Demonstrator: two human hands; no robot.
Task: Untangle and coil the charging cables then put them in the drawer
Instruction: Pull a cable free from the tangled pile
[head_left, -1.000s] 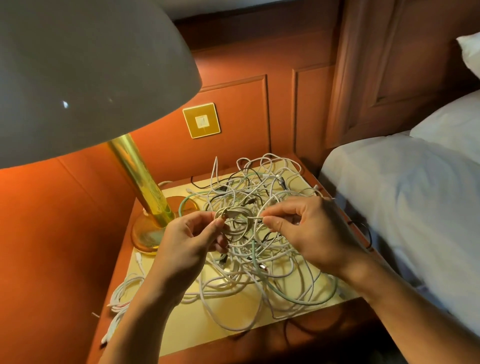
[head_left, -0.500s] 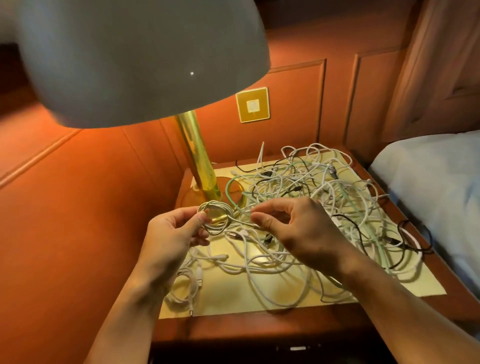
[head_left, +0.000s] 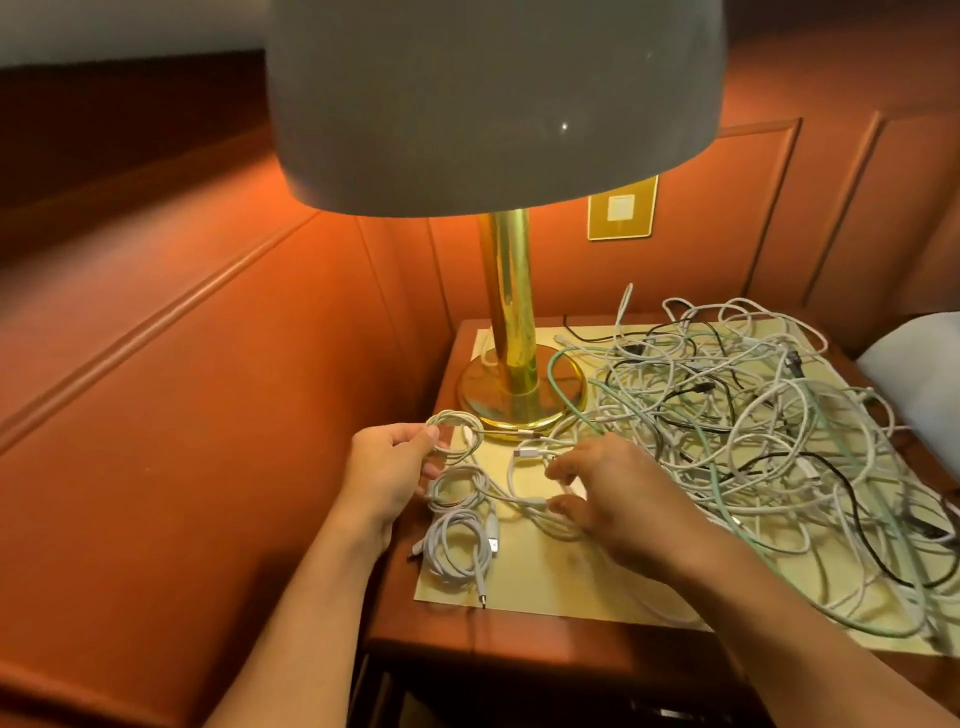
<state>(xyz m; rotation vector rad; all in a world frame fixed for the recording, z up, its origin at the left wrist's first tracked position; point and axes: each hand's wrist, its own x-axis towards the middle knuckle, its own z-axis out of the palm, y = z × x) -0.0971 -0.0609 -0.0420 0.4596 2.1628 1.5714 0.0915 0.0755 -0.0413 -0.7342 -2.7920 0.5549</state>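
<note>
Coil has come down out of the air. The small coil (head_left: 457, 434) is now low over the front-left corner of the mat (head_left: 545, 587), just beside the lamp base (head_left: 519, 402). My right hand (head_left: 623, 504) has come off it and dropped to the mat.

Grip: my left hand (head_left: 384, 470) holds the small coil, thumb and fingers curled round its left edge. The loops stand roughly upright and the plug end sticks out to the right, toward the lamp base. Right hand is palm down with fingers half curled, tips at a loose white strand (head_left: 519, 501). Can't tell if it's pinched yet.

What matters for the next move: the finished coils (head_left: 460, 540) lie flat right under the left hand, a little toward me. Left hand is clearly nearer, so I'd guess a short drop toward me, tucking the plug in.

The white strand runs left-right, from the finished coils under my right fingers into the tangle (head_left: 769, 431) covering the right of the nightstand (head_left: 519, 629). Most of the job is still in that pile.

The drawer is below the front edge, too dark to tell whether it's open.
</note>
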